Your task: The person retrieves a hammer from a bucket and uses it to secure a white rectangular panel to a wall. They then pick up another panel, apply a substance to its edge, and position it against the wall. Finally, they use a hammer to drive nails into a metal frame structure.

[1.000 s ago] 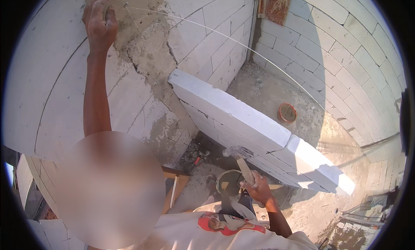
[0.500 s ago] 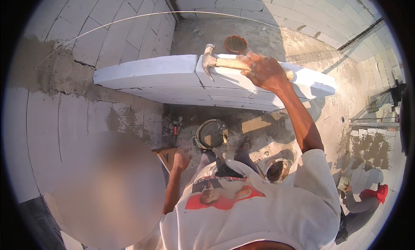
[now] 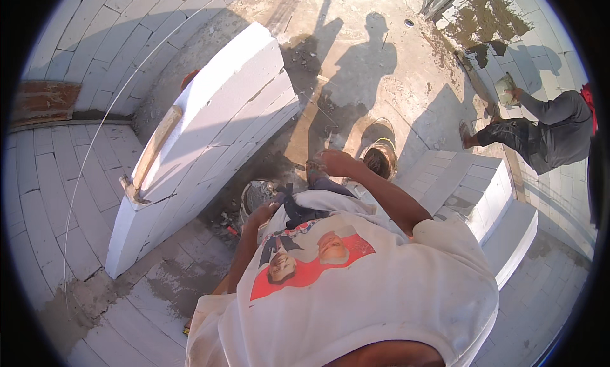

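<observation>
Right hand: fingers loosely curled and spread, palm down, holding nothing; it hangs above the concrete floor, near the round metal bucket that stands just beyond it.
Right arm: bare, reaching forward from the white printed T-shirt, elbow slightly bent.
Left hand: lowered close to the body, fingers curled downward; whether they grip anything cannot be told, as the shirt edge and dark trousers crowd it. It sits just beside a second dark round bucket.
Left arm: bare, hanging down along the torso, bent at the elbow.
Hammer: a wooden-handled hammer lies untouched on top of the long white aerated-concrete block wall, head toward the near end, well apart from both hands.
Wall: low, one run of white blocks, set slantwise across the view, mortar smeared at its foot.
String: a thin guide line arcs along the left of the wall.
Block stack: white blocks piled to the right of the person.
Co-worker: another person in grey clothes crouches at the far right by a mortared wall.
</observation>
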Demonstrator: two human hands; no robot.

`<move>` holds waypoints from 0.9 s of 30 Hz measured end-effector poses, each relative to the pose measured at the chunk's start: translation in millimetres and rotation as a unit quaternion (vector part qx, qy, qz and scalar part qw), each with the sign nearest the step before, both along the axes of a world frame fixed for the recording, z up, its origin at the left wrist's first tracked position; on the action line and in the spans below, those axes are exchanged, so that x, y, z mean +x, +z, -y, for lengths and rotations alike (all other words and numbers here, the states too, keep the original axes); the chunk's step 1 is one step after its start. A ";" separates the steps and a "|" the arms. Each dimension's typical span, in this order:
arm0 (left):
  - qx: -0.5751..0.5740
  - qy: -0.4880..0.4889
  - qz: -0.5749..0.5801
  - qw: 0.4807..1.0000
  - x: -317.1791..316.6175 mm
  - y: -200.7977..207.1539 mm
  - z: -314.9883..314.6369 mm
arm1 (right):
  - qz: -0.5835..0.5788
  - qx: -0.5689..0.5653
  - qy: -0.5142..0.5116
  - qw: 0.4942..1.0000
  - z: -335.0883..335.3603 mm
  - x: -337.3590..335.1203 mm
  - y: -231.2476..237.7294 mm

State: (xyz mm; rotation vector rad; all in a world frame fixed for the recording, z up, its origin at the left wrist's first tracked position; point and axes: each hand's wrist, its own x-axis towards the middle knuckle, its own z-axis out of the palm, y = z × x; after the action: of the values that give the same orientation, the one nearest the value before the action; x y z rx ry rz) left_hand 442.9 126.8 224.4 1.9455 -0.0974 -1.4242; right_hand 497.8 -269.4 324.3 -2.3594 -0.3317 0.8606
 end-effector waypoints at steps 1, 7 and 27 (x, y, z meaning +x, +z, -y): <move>0.000 -0.003 -0.002 1.000 15.6 -4.6 9.3 | -0.037 -0.088 -0.056 0.994 43.9 -39.7 -30.2; 0.008 -0.012 -0.023 1.000 112.1 54.7 129.9 | -0.033 -0.169 -0.427 0.887 184.0 -233.9 -75.6; 0.005 -0.311 0.152 0.938 259.4 -7.4 450.8 | -0.109 0.138 -0.654 0.736 179.3 -216.8 -177.8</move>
State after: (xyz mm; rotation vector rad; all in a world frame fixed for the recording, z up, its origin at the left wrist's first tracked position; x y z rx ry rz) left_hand 702.3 -324.0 217.0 2.2389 -0.9205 -1.4750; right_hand 281.1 -448.7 146.5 -1.5478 1.1219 0.2865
